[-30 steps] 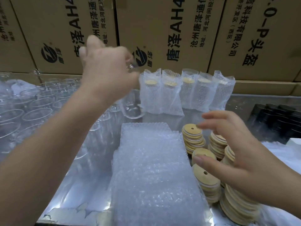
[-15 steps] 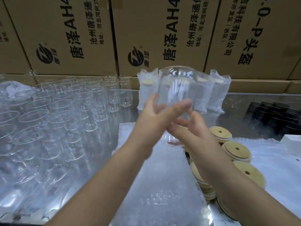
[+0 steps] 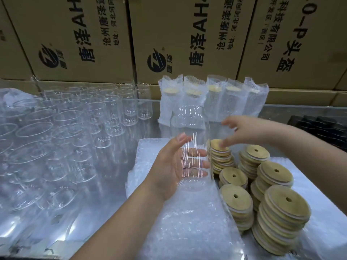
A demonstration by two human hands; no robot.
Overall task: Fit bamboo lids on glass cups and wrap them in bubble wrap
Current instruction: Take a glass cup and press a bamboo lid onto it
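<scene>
The left hand (image 3: 173,172) holds a cup (image 3: 189,121) upright above the near stack of wrap (image 3: 187,226). Its fingers are curled round the lower half of the glass and show through it, with the thumb on the near side. The cup has no lid on it.

The right hand (image 3: 244,130) is spread wide over the lids (image 3: 281,209). One fingertip touches the top lid of the farthest-left stack (image 3: 218,147), just right of the cup, and the thumb is lifted well above it. The hand is blurred, but nothing appears to be gripped in it.

The lids stand in several uneven stacks on the right of the surface (image 3: 109,207) — round bamboo discs, each with a small hole. They sit on a sheet of wrap (image 3: 323,184) beside the near stack.

Behind the cup, a row of wrapped cups (image 3: 234,102) stands upright against the boxes (image 3: 84,34); pale lids show through the tops of some sleeves. To the left, many bare glasses (image 3: 65,128) crowd the surface in rows, mouths up. At the far right edge lies a group of dark things (image 3: 319,126) — too dim to make out what they are.
</scene>
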